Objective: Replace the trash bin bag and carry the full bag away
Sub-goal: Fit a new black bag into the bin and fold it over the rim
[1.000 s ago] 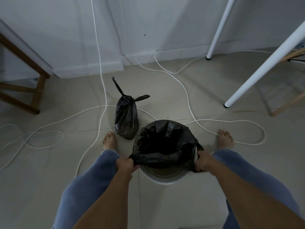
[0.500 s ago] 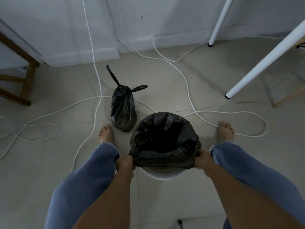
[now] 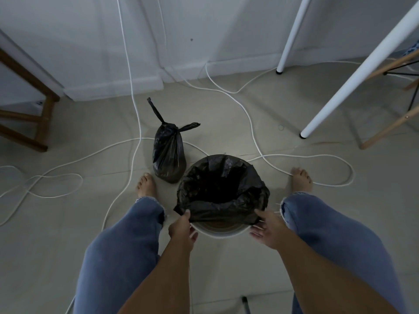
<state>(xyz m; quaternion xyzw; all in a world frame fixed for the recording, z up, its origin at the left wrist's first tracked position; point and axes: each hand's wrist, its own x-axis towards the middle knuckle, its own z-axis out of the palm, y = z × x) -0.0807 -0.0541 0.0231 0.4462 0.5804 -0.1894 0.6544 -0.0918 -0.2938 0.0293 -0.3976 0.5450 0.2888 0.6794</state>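
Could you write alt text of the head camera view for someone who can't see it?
A person's left hand and right hand fit a black liner over a white bin; a tied full bag stands on the floor behind it, among white cables.

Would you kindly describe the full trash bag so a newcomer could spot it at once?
Start at the white bin on the floor between the person's feet. Just beyond it, toward the wall and beside the left foot, stands the full bag. Unlike the open liner in the bin, it is knotted shut, with two tails sticking out.
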